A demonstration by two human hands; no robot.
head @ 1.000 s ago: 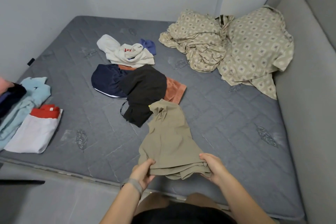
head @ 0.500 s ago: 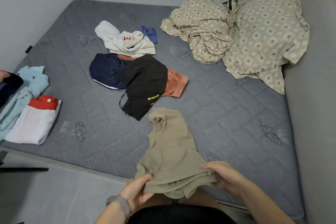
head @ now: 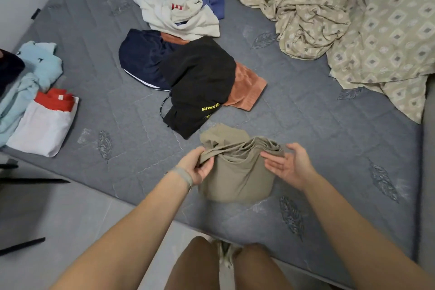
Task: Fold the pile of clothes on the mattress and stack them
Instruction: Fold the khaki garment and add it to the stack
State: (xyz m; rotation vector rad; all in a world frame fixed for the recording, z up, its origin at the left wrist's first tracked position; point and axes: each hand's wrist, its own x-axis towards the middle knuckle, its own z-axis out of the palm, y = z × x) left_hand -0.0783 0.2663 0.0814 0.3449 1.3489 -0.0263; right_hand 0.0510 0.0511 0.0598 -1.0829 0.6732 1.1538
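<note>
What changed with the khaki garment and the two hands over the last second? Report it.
The khaki garment, earlier stretched away from the person, is now bunched nearer the mattress edge. The right hand has let go and is open beside it; the left hand still grips its left edge. The unfolded pile and folded stack stayed put.

A bunched khaki cloth garment [head: 235, 169] lies on the grey quilted mattress [head: 329, 139] near its front edge. The left hand [head: 197, 165] pinches its edge at nine o'clock; the right hand [head: 288, 166], fingers straight, is at its three o'clock side. At twelve o'clock lies a loose black garment with yellow lettering [head: 200, 82]; far off at nine o'clock, a folded white-and-red piece [head: 42, 125].
</note>
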